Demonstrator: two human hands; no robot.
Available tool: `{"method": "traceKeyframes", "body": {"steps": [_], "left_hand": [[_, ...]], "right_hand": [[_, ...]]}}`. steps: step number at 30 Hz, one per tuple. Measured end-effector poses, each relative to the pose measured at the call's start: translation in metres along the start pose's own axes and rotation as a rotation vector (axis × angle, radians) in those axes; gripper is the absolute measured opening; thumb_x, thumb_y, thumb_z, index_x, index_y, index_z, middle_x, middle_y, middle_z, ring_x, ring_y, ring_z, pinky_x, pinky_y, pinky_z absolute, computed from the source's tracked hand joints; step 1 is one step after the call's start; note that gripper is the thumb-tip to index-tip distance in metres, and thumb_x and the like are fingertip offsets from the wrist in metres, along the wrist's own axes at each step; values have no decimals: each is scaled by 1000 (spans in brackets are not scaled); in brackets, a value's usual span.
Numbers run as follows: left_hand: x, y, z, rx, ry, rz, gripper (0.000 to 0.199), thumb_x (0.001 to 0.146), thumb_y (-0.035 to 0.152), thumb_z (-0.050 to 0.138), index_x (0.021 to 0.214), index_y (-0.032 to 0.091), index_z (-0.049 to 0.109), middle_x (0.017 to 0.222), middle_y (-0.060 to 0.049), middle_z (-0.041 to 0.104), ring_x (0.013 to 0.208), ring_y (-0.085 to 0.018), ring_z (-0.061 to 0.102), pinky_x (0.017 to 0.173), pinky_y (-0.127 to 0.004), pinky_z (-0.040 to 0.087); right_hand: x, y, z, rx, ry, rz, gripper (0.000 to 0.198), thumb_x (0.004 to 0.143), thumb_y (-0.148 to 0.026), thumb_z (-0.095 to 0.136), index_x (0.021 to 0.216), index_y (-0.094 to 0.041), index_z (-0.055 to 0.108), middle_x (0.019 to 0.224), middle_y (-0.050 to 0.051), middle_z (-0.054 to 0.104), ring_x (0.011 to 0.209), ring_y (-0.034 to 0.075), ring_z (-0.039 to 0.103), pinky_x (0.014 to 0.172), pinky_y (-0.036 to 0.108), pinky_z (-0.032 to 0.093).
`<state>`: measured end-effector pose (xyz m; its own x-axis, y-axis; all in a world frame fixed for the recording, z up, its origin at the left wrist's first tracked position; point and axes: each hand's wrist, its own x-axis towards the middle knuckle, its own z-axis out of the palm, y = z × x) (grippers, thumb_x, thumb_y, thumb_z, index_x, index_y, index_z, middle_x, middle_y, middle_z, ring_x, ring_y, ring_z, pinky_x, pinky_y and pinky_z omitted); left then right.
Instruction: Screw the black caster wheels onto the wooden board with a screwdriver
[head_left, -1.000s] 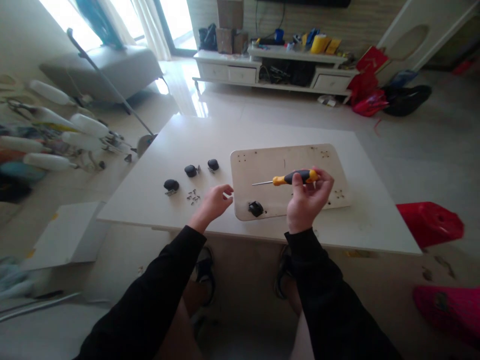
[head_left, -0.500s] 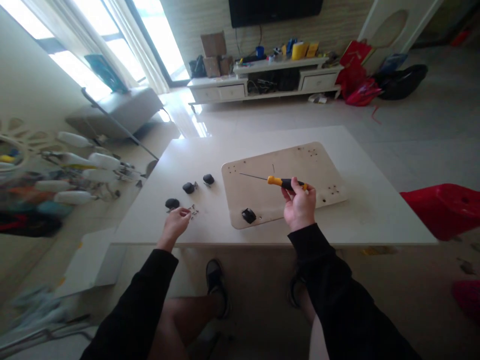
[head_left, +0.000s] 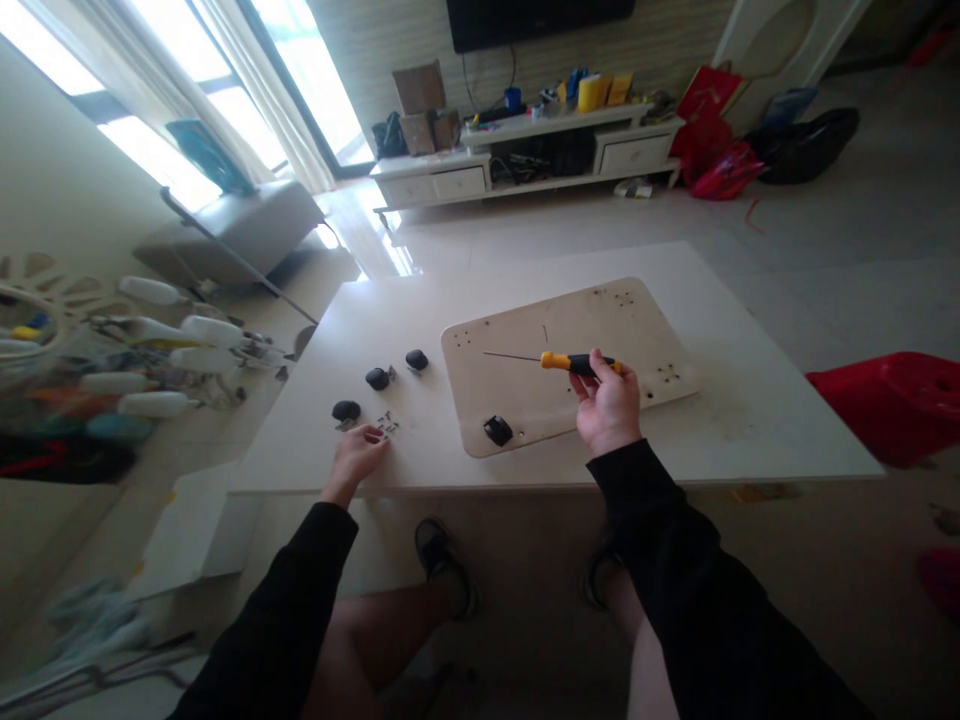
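My right hand [head_left: 611, 408] is wrapped round the yellow and black handle of a screwdriver [head_left: 577, 363]. Its thin shaft points left above a beige board [head_left: 525, 390] with rounded corners and groups of small holes. One black caster wheel [head_left: 497, 431] sits on the board's near left corner. To the left, my left hand [head_left: 358, 456] rests low at a small pile of screws [head_left: 388, 422], fingertips drawn together; whether a screw is between them is hidden. Three more casters lie beyond it: one [head_left: 346, 411] nearest, another [head_left: 379, 378] behind, the last [head_left: 417, 359] closest to the board.
Everything lies on a white table [head_left: 757, 360], whose near edge runs just in front of my legs. A thin dark rod [head_left: 545, 334] lies on the board. At the right stands a red stool [head_left: 892, 405]; across the floor is a white TV cabinet [head_left: 442, 185].
My left hand has shifted slightly right and nearer to me, beside the screws, uncovering more of the nearest caster. The screwdriver in my right hand has moved a little to the right.
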<state>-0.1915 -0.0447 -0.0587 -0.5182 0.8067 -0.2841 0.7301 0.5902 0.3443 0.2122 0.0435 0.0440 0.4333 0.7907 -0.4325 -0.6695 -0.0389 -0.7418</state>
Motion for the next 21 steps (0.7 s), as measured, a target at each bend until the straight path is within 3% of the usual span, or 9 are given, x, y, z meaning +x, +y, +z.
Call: {"method": "traceKeyframes", "body": {"steps": [7, 10, 14, 17, 21], "left_hand": [[-1, 12, 5, 28, 6, 44, 17, 81, 24, 65, 89, 17, 78, 92, -10, 82, 84, -23, 75, 68, -27, 48], [-3, 15, 3, 29, 14, 71, 13, 79, 23, 66, 85, 19, 77, 90, -10, 81, 83, -24, 74, 68, -28, 47], [-6, 27, 1, -1, 44, 93, 21, 80, 32, 69, 95, 19, 76, 92, -10, 80, 82, -25, 73, 68, -30, 47], [-11, 50, 8, -256, 13, 144, 34, 80, 46, 69, 97, 17, 74, 92, -11, 78, 80, -25, 72, 69, -31, 50], [-23, 95, 29, -775, -217, 164, 62, 69, 66, 79, 102, 14, 71, 104, -14, 76, 90, -25, 73, 75, -34, 57]], "right_hand": [[-4, 1, 2, 10, 25, 42, 39, 81, -22, 82, 96, -26, 47, 88, -6, 68, 78, 12, 70, 76, 27, 59], [-5, -3, 0, 17, 38, 39, 38, 81, -25, 83, 96, -25, 48, 90, -6, 69, 79, 11, 70, 77, 26, 58], [-5, -12, -3, 22, 51, 60, 28, 88, -32, 77, 97, -25, 52, 88, -6, 66, 76, 8, 66, 72, 21, 55], [-6, -16, -4, -9, 69, 88, 20, 92, -34, 72, 96, -24, 54, 86, -6, 64, 73, 7, 63, 66, 20, 52], [-8, -12, -7, -58, 67, 138, 7, 98, -30, 58, 97, -23, 55, 85, -5, 64, 70, 8, 63, 67, 23, 57]]}}
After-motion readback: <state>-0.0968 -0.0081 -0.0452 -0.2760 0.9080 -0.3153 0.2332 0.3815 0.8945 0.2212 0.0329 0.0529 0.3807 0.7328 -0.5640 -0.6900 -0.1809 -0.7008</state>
